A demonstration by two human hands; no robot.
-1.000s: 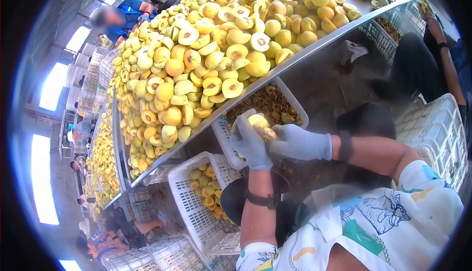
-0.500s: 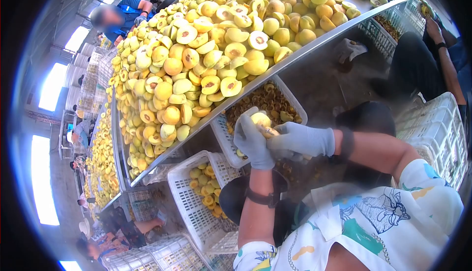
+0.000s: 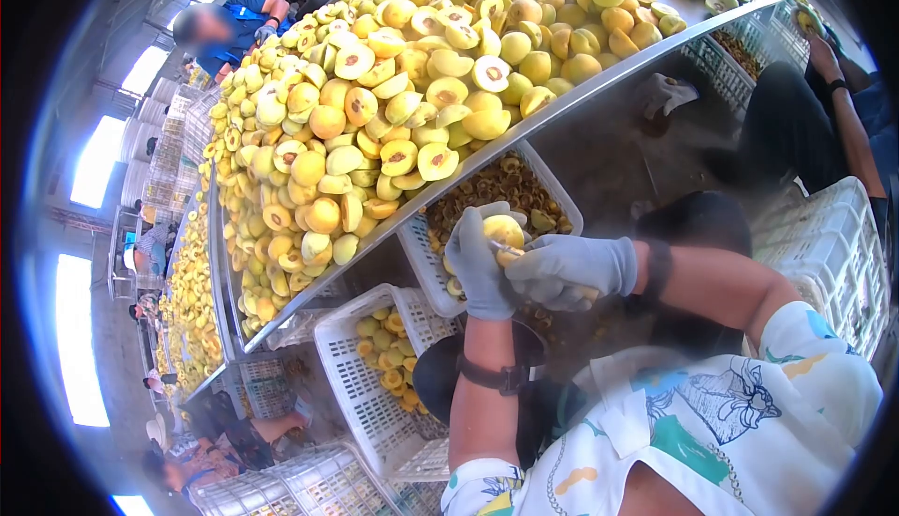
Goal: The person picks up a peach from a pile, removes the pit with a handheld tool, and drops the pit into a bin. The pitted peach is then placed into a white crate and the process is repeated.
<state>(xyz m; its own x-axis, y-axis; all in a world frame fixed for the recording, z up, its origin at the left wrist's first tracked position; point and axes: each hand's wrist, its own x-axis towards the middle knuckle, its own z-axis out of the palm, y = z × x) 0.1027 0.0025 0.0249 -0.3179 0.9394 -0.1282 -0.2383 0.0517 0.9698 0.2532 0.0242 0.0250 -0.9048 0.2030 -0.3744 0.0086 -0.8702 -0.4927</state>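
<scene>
My left hand [image 3: 479, 268], in a grey glove, is closed around a yellow peach half [image 3: 504, 230]. My right hand [image 3: 573, 270], also gloved, grips a small pitting knife [image 3: 588, 292]; its pale handle end pokes out below the fingers, and a thin metal part shows against the fruit. The fingers of both hands nearly meet at the peach. Most of the tool is hidden in my right fist. Behind the hands stands a white crate [image 3: 567, 209] holding brown pits and scraps.
A metal-edged table [image 3: 552, 109] bears a large heap of halved yellow peaches [image 3: 375, 113]. A white basket [image 3: 342, 366] with peach pieces stands at lower left. A stacked white crate [image 3: 824, 254] is at right. Other people work nearby, one person's arm [image 3: 854, 132] at far right.
Both hands stay together at the peach half. My right hand has turned slightly, and the tool's handle end and metal part now show more clearly.
</scene>
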